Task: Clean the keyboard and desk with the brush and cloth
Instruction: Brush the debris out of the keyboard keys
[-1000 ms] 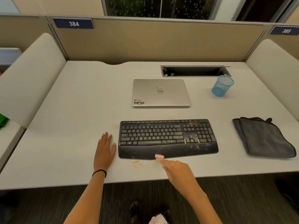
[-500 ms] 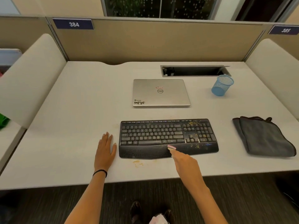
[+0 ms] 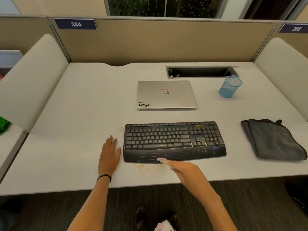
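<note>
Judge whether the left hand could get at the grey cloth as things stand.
Probably not without stretching: the left hand rests left of the keyboard, the cloth lies beyond its right end, and the right hand with the brush crosses between.

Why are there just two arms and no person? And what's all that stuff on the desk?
The camera sits on a person's head, looking down, so you only see their arms. The left hand lies flat on the white desk. The right hand pinches a small pink-tipped brush at the front edge of the black crumb-speckled keyboard. Behind it lies a closed silver laptop. To the right are a folded grey cloth and a blue mesh cup. Yellowish crumbs dot the desk near the brush.
</note>
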The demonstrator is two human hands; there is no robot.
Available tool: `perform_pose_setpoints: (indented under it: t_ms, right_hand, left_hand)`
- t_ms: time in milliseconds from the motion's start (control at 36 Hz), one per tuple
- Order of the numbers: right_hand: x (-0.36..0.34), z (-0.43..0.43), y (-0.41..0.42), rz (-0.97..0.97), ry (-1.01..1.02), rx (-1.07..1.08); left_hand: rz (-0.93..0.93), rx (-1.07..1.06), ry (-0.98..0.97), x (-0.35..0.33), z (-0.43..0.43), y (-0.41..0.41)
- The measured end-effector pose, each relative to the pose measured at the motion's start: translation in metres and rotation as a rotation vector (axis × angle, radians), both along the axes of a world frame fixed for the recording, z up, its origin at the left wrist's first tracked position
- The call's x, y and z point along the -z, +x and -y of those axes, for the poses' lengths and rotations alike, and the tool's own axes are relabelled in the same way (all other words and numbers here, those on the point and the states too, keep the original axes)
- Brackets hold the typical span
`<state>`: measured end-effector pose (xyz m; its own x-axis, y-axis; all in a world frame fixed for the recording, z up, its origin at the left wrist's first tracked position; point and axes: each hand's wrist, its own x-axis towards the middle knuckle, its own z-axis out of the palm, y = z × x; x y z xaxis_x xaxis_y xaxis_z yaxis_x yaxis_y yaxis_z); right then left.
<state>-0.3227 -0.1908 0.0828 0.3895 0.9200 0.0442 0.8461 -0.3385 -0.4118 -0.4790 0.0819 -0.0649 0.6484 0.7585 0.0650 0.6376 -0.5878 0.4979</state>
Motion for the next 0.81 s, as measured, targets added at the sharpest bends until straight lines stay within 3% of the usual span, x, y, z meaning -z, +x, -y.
perform_pose_setpoints:
  t_ms: [194,500,611,806]
  right_hand:
    - [0.015,-0.002,0.009,0.14,-0.082,0.161]
    - [0.019,-0.022,-0.015,0.06,-0.032,-0.08]
    - [0.016,-0.024,-0.017,-0.049,-0.049,-0.177]
    - [0.01,-0.023,-0.008,0.092,0.014,0.058]
  left_hand:
    - [-0.017,0.008,0.001,0.001,-0.001,0.0]
    - [-0.017,0.003,-0.005,0.0,0.0,0.0]
    - [-0.007,0.001,-0.004,0.0,0.0,0.0]
    - [0.009,-0.001,-0.013,0.0,0.0,-0.001]
